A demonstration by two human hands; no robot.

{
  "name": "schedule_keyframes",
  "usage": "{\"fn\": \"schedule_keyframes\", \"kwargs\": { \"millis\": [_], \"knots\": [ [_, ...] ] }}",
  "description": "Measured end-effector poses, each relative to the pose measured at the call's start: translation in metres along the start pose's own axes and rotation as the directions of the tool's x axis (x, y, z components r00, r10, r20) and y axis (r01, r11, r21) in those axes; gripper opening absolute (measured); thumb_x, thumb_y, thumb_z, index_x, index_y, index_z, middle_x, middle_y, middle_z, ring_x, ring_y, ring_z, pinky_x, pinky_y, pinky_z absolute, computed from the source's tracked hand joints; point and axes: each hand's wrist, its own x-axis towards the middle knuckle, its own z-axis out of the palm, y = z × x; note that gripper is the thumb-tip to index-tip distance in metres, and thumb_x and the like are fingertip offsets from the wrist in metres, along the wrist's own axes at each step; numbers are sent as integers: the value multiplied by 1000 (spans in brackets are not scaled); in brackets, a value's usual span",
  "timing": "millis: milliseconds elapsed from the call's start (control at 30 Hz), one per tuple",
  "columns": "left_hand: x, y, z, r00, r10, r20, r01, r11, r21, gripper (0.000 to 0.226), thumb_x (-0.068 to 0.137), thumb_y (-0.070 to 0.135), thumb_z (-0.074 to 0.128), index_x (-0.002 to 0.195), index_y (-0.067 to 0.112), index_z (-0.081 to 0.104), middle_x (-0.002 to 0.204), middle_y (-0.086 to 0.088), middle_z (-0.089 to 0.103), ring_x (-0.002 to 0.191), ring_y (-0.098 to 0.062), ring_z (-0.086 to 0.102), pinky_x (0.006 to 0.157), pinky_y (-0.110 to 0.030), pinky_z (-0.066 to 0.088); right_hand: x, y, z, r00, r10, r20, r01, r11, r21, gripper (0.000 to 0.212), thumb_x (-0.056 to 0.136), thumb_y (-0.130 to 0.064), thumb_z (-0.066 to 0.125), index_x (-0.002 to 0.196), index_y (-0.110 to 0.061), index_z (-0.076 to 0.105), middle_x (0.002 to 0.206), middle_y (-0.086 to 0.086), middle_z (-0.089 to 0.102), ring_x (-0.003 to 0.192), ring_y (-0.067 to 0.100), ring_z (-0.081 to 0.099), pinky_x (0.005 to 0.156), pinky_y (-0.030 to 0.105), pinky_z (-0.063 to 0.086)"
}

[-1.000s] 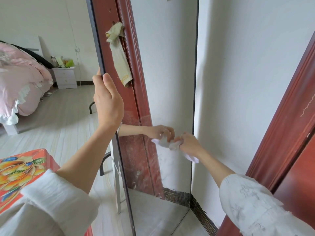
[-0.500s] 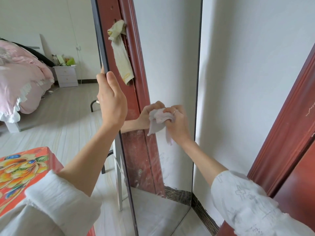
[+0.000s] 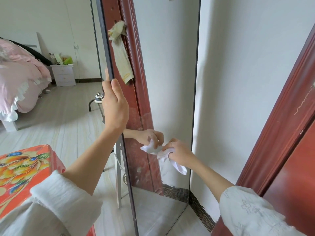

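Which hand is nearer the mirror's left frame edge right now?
Left. The left hand grips the mirror's left frame edge. The right hand is lower and across the glass, near the right edge, holding a white cloth against it.

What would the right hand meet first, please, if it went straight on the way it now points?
The mirror: the right hand points into its glass, and the white cloth it grips is bunched between hand and glass, apparently touching it.

Bedroom, daylit, white plaster walls (image 3: 247, 65).
Pink-quilted bed (image 3: 20, 79); white two-drawer nightstand (image 3: 63, 75) just beside it, pale plank floor (image 3: 59, 116) in front.
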Motion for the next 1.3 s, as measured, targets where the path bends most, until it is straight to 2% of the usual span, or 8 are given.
{"fn": "schedule_keyframes", "kwargs": {
  "millis": [133,267,333,633,900,1067,1200,1300],
  "knots": [
    [-19,-14,-4,998,-52,46,52,998,22,38,101,28,20,115,-1,41,67,0,40,52,-1,42,56,-14,37,19,-23,-45,913,59,-404,-28,996,81,31,81,-1,50,104,-11,68,107,7,57,96,26,58,69,17,33],
    [-19,-21,-9,999,9,38,-12,998,56,43,101,26,24,125,-6,40,129,-16,50,118,-19,47,101,-30,36,44,-60,-84,780,-38,-625,175,972,159,26,80,3,49,100,-5,63,106,14,59,94,26,58,72,14,35],
    [-19,-22,-11,998,58,8,-58,989,137,36,101,23,27,117,-1,48,125,-5,46,116,-14,41,100,-24,31,52,-77,-89,734,-106,-671,242,964,112,23,80,3,51,96,-4,66,102,14,60,89,22,58,71,9,35],
    [-21,-15,-13,999,12,47,-18,991,130,22,101,27,24,94,13,41,65,6,40,58,-8,39,56,-25,29,22,-72,-18,788,-244,-565,352,932,87,28,73,7,56,91,-7,72,87,-2,49,85,24,55,69,30,46],
    [-18,-4,-27,988,-40,149,4,972,235,23,100,25,26,85,10,35,59,4,36,55,-11,37,63,-33,27,-6,-34,36,954,-184,-235,196,980,27,28,77,5,55,88,-14,73,91,2,55,90,19,53,76,32,47],
    [-15,7,-38,959,-103,265,39,971,234,26,100,26,27,76,15,33,59,1,34,51,-12,33,49,-28,27,-15,-29,20,996,-84,31,84,996,-23,36,73,-3,46,96,-12,72,99,9,60,92,28,59,76,29,45],
    [-9,10,-42,947,-131,294,50,962,269,32,99,27,29,68,21,29,60,0,36,54,-15,36,61,-35,41,0,-57,-29,969,-78,-234,89,996,33,30,78,-8,51,98,-14,72,101,9,60,92,24,59,78,26,43],
    [-4,10,-47,928,-187,324,99,958,267,30,97,28,31,70,16,35,63,-2,40,58,-18,39,76,-49,52,18,-88,-63,842,-165,-514,217,975,43,34,73,-12,49,98,-11,72,89,5,55,82,24,59,72,28,44]
  ]
}}
